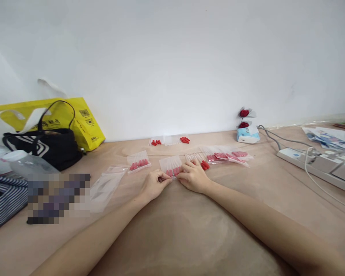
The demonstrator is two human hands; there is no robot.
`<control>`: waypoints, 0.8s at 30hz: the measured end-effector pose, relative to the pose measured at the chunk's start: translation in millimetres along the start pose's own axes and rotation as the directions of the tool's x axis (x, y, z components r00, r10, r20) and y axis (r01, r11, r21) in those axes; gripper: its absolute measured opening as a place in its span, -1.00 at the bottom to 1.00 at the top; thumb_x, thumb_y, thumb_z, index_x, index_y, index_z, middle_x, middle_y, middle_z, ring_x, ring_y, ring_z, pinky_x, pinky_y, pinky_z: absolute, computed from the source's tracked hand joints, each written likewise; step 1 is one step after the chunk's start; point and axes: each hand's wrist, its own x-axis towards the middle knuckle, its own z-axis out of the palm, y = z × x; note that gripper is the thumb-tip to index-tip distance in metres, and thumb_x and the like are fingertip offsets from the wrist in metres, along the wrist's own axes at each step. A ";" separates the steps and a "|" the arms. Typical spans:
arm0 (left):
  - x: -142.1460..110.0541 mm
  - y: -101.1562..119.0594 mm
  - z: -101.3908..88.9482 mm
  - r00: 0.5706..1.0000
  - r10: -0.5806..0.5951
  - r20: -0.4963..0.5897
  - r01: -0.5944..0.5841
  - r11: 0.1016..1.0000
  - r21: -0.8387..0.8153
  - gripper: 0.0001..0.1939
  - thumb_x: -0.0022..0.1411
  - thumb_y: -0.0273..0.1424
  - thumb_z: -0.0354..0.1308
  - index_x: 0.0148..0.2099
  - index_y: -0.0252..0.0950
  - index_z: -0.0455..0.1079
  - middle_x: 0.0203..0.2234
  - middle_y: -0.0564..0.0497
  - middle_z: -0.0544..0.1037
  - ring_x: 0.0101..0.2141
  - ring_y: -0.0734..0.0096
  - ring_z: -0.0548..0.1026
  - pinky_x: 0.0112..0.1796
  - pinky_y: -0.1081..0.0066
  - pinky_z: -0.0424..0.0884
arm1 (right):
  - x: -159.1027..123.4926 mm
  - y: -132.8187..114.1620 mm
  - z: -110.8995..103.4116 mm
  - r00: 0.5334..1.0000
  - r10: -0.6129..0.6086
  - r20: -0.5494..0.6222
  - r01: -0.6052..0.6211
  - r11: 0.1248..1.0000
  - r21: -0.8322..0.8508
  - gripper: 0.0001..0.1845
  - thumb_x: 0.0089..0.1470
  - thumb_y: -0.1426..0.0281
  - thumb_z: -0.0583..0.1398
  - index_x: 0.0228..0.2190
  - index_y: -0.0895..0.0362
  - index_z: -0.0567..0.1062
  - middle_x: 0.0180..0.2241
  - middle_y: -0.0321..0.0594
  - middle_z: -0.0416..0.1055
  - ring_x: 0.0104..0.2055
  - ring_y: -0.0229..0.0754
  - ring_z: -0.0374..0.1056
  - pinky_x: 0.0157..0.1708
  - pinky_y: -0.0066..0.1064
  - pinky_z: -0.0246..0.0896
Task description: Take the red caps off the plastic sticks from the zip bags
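Note:
A small clear plastic bag (169,163) lies on the table in front of me, with several red-tipped pieces inside. At its near edge, my left hand (155,186) pinches the left corner between thumb and finger. My right hand (194,176) has closed fingers on the right side of that same edge and hides part of the bag. Just behind the right hand lie loose thin white sticks with red tips (205,165). To the left is another small filled bag (139,162). Several filled bags (222,156) overlap on the right.
Two groups of red pieces (184,140) lie on bags by the wall. Flat clear bags (107,188) are at left, near a plastic bottle (31,165), black bag (46,147) and yellow bag (89,128). A tissue pack (248,135) and power strip (319,165) stand right.

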 end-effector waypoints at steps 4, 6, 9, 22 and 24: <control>-0.9 2.3 0.0 1.000 0.024 -0.003 -0.024 0.999 0.040 -0.84 -0.01 -0.32 0.14 -0.48 -0.30 0.44 -0.59 0.06 0.43 -0.56 0.51 0.35 -0.52 0.50 0.29 | 2.4 -2.2 2.7 0.999 -0.016 -0.028 0.015 1.000 -0.012 -0.83 0.00 0.44 0.10 -0.54 0.08 0.47 -0.47 -0.28 0.34 -0.34 -0.25 0.10 -0.33 -0.32 -0.23; -0.8 4.2 0.0 0.997 0.079 -0.008 -0.079 0.994 0.075 -0.80 0.05 -0.28 0.10 -0.43 -0.28 0.46 -0.54 0.04 0.43 -0.51 0.48 0.38 -0.46 0.46 0.32 | 2.0 -2.3 2.8 0.999 -0.015 -0.043 0.015 1.000 -0.012 -0.82 0.02 0.43 0.10 -0.52 0.06 0.49 -0.47 -0.27 0.34 -0.34 -0.26 0.09 -0.32 -0.32 -0.23; 0.2 5.1 1.3 0.979 0.201 -0.019 -0.197 0.974 0.115 -0.83 0.07 -0.33 0.08 -0.38 -0.23 0.48 -0.42 0.01 0.44 -0.37 0.42 0.41 -0.31 0.40 0.35 | 1.1 -2.1 0.9 0.998 -0.023 -0.054 0.022 1.000 -0.016 -0.79 0.05 0.41 0.08 -0.49 0.04 0.50 -0.50 -0.27 0.32 -0.36 -0.26 0.08 -0.32 -0.32 -0.22; 9.5 7.1 7.3 0.974 0.227 0.002 -0.227 0.973 0.031 -0.87 0.05 -0.45 0.06 -0.52 -0.30 0.36 -0.26 -0.05 0.48 -0.17 0.33 0.42 -0.12 0.28 0.31 | 1.8 -1.3 1.2 0.999 0.029 -0.029 -0.029 1.000 -0.002 -0.74 0.08 0.39 0.05 -0.53 0.07 0.49 -0.48 -0.27 0.36 -0.35 -0.26 0.11 -0.29 -0.32 -0.21; 9.8 7.5 8.9 0.973 0.230 0.021 -0.230 0.973 0.000 -0.86 0.07 -0.46 0.03 -0.51 -0.30 0.33 -0.26 -0.06 0.49 -0.18 0.33 0.43 -0.14 0.31 0.33 | 2.9 -1.5 2.0 0.998 0.055 -0.024 -0.055 0.998 0.015 -0.74 0.08 0.38 0.06 -0.54 0.07 0.49 -0.48 -0.28 0.37 -0.35 -0.26 0.11 -0.29 -0.32 -0.21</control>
